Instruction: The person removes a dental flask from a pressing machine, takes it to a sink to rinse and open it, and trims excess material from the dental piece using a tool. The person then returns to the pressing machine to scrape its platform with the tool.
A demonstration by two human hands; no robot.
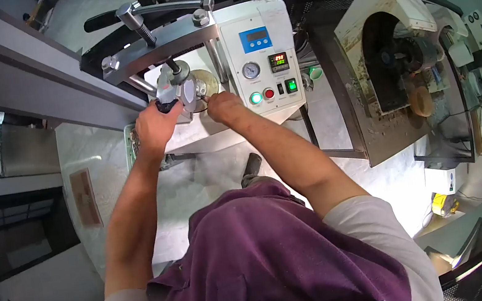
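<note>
A white press machine (252, 18) with a display, a gauge and lit buttons stands in front of me. Under its metal crossbar (160, 50), a screw shaft comes down near a round brass-coloured plate (206, 82). My left hand (156, 126) is closed around a dark handle (167, 106) joined to a pale metal part (186, 93) beside the plate. At the plate's near right edge, my right hand (224, 107) has its fingers curled in, and what they hold is too small to make out.
A long lever with a black grip (101, 21) tops the press. To the right, a stained white machine with an arched opening (382, 11) stands on a metal bench (376, 136). A grey post (56, 78) rises at the left, and a green cup (315, 72) sits beyond the press.
</note>
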